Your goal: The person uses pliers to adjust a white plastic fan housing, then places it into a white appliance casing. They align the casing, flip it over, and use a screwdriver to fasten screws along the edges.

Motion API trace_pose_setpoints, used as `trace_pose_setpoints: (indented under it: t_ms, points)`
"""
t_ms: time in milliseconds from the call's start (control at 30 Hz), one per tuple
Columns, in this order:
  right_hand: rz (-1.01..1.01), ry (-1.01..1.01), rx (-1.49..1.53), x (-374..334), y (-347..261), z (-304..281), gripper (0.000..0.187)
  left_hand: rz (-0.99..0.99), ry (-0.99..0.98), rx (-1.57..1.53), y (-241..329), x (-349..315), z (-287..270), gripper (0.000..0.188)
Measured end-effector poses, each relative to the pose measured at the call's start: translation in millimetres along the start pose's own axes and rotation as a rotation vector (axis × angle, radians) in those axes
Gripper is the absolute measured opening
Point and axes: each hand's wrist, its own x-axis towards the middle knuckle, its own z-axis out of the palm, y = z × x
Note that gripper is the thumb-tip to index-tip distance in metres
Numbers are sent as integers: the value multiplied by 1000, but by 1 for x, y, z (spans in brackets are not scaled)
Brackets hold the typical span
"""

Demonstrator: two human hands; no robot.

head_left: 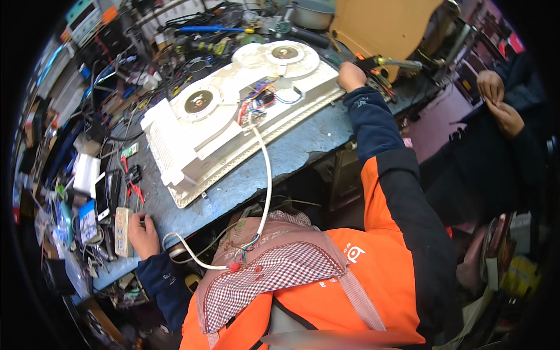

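A white housing [192, 143] with two round fan openings lies across the bench, colored wiring [262, 102] exposed in its middle. From there a white cable [269, 175] runs down over the front edge to my lap, its bare colored wires and a red piece [234, 267] lying on the apron. My left hand [143, 234] rests at the bench's edge beside a power strip [122, 231], fingers loosely bent and apart, with nothing visible in them. At the housing's right end is my right hand [352, 77], looking closed; its fingertips are hidden, and whether it grips anything does not show.
Hand tools [382, 84] lie right of the housing, before a tan panel [379, 26]. A phone [102, 197], red clips [135, 189] and clutter crowd the left. Tools and a pot [313, 14] fill the back. Another person's hands [499, 102] are at the right.
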Motion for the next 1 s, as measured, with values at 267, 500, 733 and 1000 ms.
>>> trace_pose_setpoints:
  t_ms: [267,500,733,1000]
  points:
    - [-281,99,536,28,26,18,35,-142,194,-103,10,-16,9,7]
    - [-261,418,1111,-84,-11,-62,20,-152,190,-207,11,-16,7,10]
    - [-569,100,1762,-224,-69,-140,28,-169,152,-727,65,-3,-24,17]
    - [-622,-179,1897,-354,-229,-120,21,368,-56,-557,165,-17,-18,26]
